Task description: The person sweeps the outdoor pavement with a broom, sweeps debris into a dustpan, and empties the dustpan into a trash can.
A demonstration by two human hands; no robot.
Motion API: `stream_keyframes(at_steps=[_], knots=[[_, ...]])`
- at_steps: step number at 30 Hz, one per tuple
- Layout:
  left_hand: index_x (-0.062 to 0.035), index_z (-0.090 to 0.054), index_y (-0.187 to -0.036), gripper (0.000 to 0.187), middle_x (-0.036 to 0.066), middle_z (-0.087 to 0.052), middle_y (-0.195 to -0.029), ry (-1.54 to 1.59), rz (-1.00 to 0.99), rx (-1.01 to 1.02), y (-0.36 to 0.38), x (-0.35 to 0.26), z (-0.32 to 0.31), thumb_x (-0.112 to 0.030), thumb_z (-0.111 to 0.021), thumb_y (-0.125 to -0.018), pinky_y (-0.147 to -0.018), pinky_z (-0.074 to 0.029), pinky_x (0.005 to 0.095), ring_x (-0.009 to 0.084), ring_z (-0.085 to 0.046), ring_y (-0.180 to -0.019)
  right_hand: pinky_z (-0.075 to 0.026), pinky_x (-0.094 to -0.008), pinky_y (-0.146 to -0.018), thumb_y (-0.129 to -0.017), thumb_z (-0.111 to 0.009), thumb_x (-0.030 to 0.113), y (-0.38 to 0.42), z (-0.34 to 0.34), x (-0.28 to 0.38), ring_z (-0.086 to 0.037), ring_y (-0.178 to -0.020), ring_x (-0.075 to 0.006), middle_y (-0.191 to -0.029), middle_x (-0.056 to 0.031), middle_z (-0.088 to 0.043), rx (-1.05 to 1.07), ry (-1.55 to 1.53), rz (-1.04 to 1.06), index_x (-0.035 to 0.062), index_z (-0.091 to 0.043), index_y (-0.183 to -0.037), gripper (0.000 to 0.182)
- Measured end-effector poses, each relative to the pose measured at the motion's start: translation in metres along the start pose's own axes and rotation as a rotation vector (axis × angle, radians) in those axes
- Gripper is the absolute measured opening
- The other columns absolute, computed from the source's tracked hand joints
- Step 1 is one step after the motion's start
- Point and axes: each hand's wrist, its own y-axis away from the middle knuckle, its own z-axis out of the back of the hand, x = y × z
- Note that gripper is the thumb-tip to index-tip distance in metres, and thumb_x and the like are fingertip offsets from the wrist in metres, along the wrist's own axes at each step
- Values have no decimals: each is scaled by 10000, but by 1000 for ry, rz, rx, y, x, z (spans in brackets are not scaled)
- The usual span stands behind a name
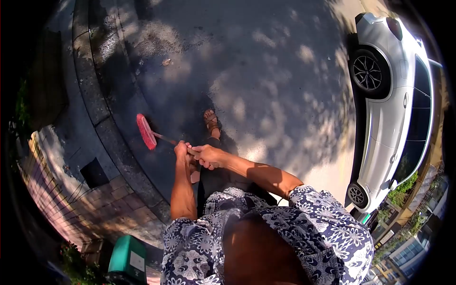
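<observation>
A broom with a red-pink bristle head (146,132) reaches out to the left over the grey road, close to the curb. My left hand (181,149) is wrapped round its handle (164,138), the nearer of my hands to the bristles. Farther up the stick, my right hand (208,156) also grips it with closed fingers. Both arms are stretched out in front of my body. Just beyond my hands is my sandalled foot (211,121) on the asphalt.
A stone curb (105,124) runs along the left, with a paved sidewalk (107,197) and a dark square opening (94,173) behind it. A green bin (127,256) stands at lower left. A silver car (387,123) is parked at right. One dry leaf (166,62) lies on the road.
</observation>
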Motion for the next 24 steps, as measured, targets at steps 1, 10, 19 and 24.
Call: stream_keyframes(at_steps=[1, 10, 19, 24], knots=[[-16, -520, -892, 102, 71, -513, -666, 24, -45, 60, 7, 2, -46, -75, -478, -964, -517, -443, 332, 177, -493, -566, -380, -269, -386, -983, -512, 163, 19, 29, 17, -430, -452, -95, -672, 5, -507, -69, -21, 5, 109, -370, -1534, 571], [5, -521, -975, 86, 99, -542, -713, -58, 146, 584, 126, 50, -467, -69, -518, -932, -535, -498, 380, 216, -566, -599, -342, -241, -371, -959, -512, 141, 260, 235, 153, -461, -473, -59, -689, 24, -499, -623, 128, 110, 127, -471, -1464, 508], [-19, -520, -884, 183, 92, -584, -712, -66, -120, 652, 221, 76, -583, -191, -516, -945, -527, -491, 341, 202, -582, -580, -323, -244, -414, -981, -528, 129, 368, 334, 162, -432, -458, -84, -671, -6, -480, -638, 129, 190, 111, -327, -1563, 617], [-25, -516, -868, 215, 87, -575, -730, 67, -305, 351, 206, 48, -523, -220, -526, -959, -534, -501, 355, 209, -593, -582, -316, -243, -384, -1003, -521, 159, 343, 353, 187, -413, -459, -54, -672, 26, -477, -226, 165, 145, 130, -312, -1570, 605]])
